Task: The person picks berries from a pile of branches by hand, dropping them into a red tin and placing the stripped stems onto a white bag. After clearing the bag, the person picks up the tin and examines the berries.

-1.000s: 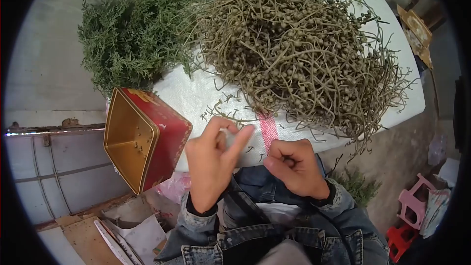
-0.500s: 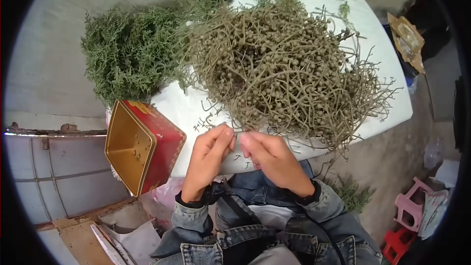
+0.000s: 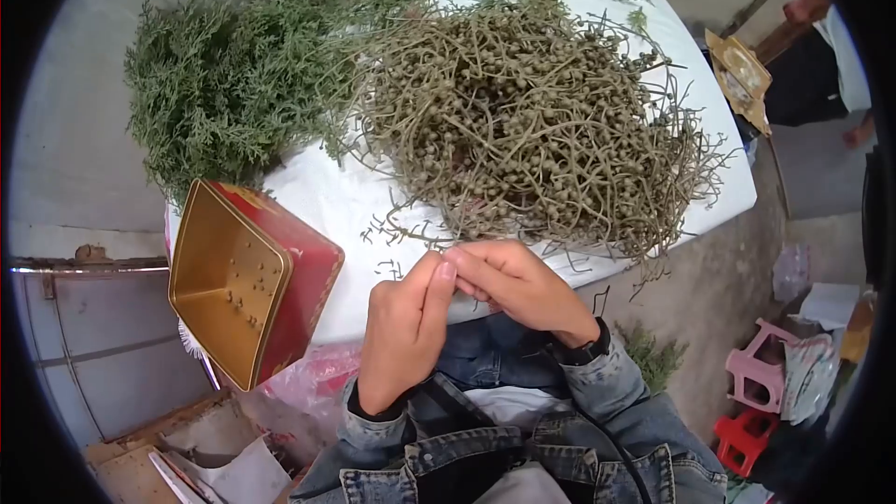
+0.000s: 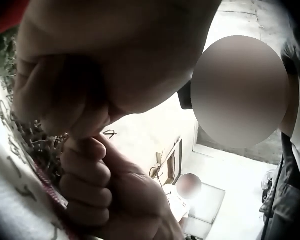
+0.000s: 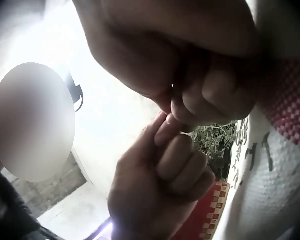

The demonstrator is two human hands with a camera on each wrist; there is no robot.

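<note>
In the head view my left hand and right hand meet fingertip to fingertip over the front edge of the white woven sheet. Both pinch with thumb and curled fingers. A thin stem pokes out beside the joined fingertips in the left wrist view; the rest of it is hidden by the fingers. Just beyond them lies a big heap of brownish stems bearing small round pods. To the left, a red tin lies tipped with its gold mouth facing out and several small round pods inside.
Green feathery sprigs are piled at the back left. Short hooked stem bits are scattered on the white sheet. Pink and red stools stand on the floor at right. Another person's hand shows at the upper right.
My hands were apart a second ago, the left spread and the right curled; they came together and now touch at the fingertips. Another person has appeared at the upper right.
</note>
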